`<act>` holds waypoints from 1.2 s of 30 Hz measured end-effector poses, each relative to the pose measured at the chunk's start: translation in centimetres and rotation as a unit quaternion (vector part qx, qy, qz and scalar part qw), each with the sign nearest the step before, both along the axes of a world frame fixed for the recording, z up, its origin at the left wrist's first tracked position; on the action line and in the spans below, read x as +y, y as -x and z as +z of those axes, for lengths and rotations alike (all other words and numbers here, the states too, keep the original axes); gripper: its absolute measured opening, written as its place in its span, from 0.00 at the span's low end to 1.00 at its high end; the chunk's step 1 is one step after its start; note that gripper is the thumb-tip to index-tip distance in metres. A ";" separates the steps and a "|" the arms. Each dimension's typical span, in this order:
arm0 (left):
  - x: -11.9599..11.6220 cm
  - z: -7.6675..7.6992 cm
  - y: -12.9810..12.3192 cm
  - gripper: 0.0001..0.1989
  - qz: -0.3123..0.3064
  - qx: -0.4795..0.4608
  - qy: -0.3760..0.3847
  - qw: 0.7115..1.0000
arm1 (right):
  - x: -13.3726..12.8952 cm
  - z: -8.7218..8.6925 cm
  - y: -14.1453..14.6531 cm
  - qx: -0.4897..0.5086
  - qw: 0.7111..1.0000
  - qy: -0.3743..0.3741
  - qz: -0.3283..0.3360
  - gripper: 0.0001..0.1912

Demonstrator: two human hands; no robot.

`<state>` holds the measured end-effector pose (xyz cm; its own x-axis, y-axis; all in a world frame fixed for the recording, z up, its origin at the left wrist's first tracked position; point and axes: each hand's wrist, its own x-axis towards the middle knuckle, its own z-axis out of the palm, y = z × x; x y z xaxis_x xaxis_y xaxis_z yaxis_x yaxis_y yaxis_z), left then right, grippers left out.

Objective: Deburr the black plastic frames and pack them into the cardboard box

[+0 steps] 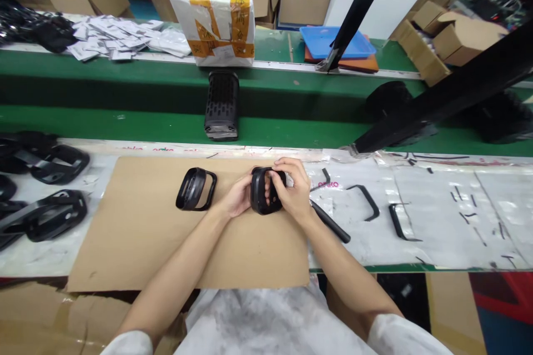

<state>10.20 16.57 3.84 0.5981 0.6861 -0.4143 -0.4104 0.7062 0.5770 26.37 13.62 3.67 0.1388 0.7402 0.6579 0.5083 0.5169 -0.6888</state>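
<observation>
Between both hands I hold a black plastic frame [259, 193], a rounded rectangular shell with an opening through it. My left hand [240, 195] grips its left side, with fingers reaching behind. My right hand [295, 186] is closed on the right rim, its thumb pressing near the inner edge. A similar black frame [194, 188] rests to the left on the cardboard sheet [141, 233]. Close to my right wrist lies a black rod-like tool [331, 222]. What my right fingertips touch inside the frame is partly hidden.
More black frames [58, 216] are piled at the left. Thin black strips [368, 202] and scraps lie on the right. A stack of black housings [222, 105] stands ahead on the green conveyor [125, 125]. A slanted black post [437, 97] crosses the right side. Behind is a taped white box [220, 16].
</observation>
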 end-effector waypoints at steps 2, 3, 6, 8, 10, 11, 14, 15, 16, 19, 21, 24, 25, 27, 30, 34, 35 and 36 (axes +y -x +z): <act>0.0 -0.1 -0.2 0.12 0.015 0.025 0.015 0.999 | 0.0 0.0 0.1 -0.006 1.000 0.002 0.006 0.06; -0.1 -0.1 -0.3 0.11 0.019 0.032 0.021 0.999 | 0.0 -0.1 0.1 -0.006 1.000 0.006 0.007 0.06; 0.0 0.1 -0.4 0.09 0.016 0.030 0.029 0.999 | 0.1 -0.2 0.2 0.012 1.000 0.016 0.004 0.07; 0.1 0.2 -0.5 0.08 0.036 0.019 0.028 0.999 | 0.3 -0.3 0.1 0.024 0.999 0.025 0.003 0.08; 0.2 0.2 -0.5 0.10 0.061 0.015 0.024 0.998 | 0.5 -0.4 0.0 0.026 0.999 0.043 0.010 0.09; 0.3 0.1 -0.4 0.11 0.066 0.016 0.022 0.997 | 0.6 -0.4 0.0 0.026 0.998 0.052 0.014 0.09; 0.3 0.0 -0.4 0.12 0.064 0.023 0.016 0.998 | 0.6 -0.4 0.0 0.034 0.997 0.059 0.025 0.07; 0.3 0.0 -0.5 0.12 0.065 0.025 0.012 0.997 | 0.5 -0.4 0.0 0.036 0.997 0.057 0.026 0.07; 0.3 0.0 -0.5 0.12 0.067 0.028 0.009 0.997 | 0.5 -0.3 0.1 0.037 0.997 0.055 0.027 0.07; 0.1 -0.2 -0.8 0.11 0.079 0.045 -0.018 0.996 | 0.4 -0.3 0.2 0.039 0.997 0.054 0.026 0.07; 0.0 -0.3 -1.0 0.10 0.094 0.061 -0.048 0.993 | 0.4 -0.2 0.2 0.043 0.997 0.054 0.025 0.06; -0.1 -0.2 -1.1 0.08 0.107 0.074 -0.076 0.989 | 0.5 -0.3 0.2 0.048 0.997 0.051 0.028 0.06; 0.0 -0.1 -1.1 0.08 0.104 0.073 -0.078 0.989 | 0.5 -0.3 0.2 0.049 0.997 0.050 0.029 0.06; 0.1 0.2 -0.8 0.09 0.087 0.062 -0.079 0.991 | 0.5 -0.5 0.2 0.057 0.997 0.048 0.033 0.07; 0.2 0.5 -0.5 0.13 0.072 0.046 -0.079 0.993 | 0.5 -0.8 0.1 0.082 0.994 0.055 0.043 0.08; 0.4 0.2 -0.3 0.21 0.095 0.061 -0.093 0.989 | 0.5 -1.2 0.1 0.107 0.990 0.074 0.055 0.08; 0.4 0.0 -0.3 0.22 0.096 0.063 -0.099 0.988 | 0.5 -1.2 0.1 0.112 0.989 0.078 0.058 0.08; 0.5 -0.2 -0.3 0.23 0.093 0.063 -0.105 0.988 | 0.5 -1.3 0.1 0.117 0.988 0.082 0.060 0.08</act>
<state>10.51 17.04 3.65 0.4060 0.8581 -0.3144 -0.4376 0.4846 0.7574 26.26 14.11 2.34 0.1767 0.8547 0.4881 0.2673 0.4356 -0.8595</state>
